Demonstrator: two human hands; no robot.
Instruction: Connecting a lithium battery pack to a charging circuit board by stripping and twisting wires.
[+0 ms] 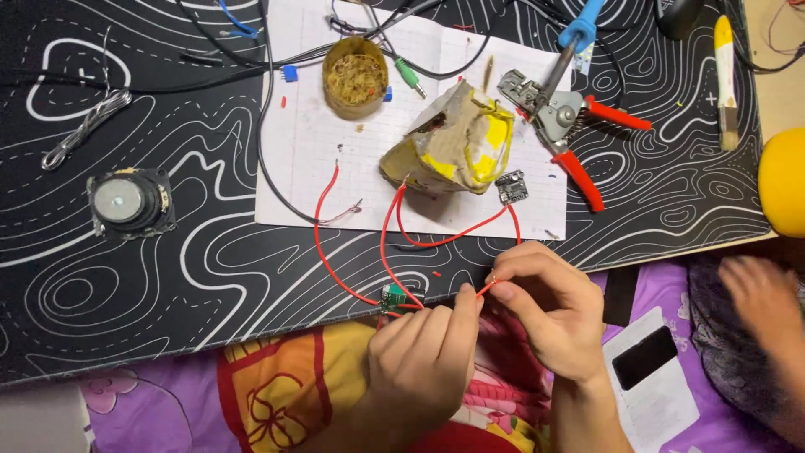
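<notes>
Head view. Both hands work at the near edge of a black mat (pixel 168 277) with white contour lines. The left hand (pixel 423 348) is closed, its fingers drawn together, thumb and forefinger pinching a red wire (pixel 323 252) just beside a small green circuit board (pixel 392 296) that lies at the mat's edge. The right hand (pixel 549 306) is curled, thumb and forefinger pinching the bared end of the same run of red wire; the two pinch points sit close together, fingertips nearly touching. From the green board the red wire loops up the mat onto a sheet of white squared paper (pixel 302 143).

On that paper: a crumpled yellow and brown wrapped lump (pixel 449 147), a small dark circuit board (pixel 510 186) just beside it, and a round tin of brass wool (pixel 355 75). Wire strippers with red handles (pixel 570 126) lie half on the paper's right edge, a blue-handled soldering iron (pixel 579 38) above them. A small round speaker (pixel 130 201) sits well apart at the left, a coil of grey wire (pixel 84 126) above it. A brush (pixel 726 80) lies at the far right.

Another person's hand (pixel 759 294), blurred, shows at the right edge, apart from the work.
</notes>
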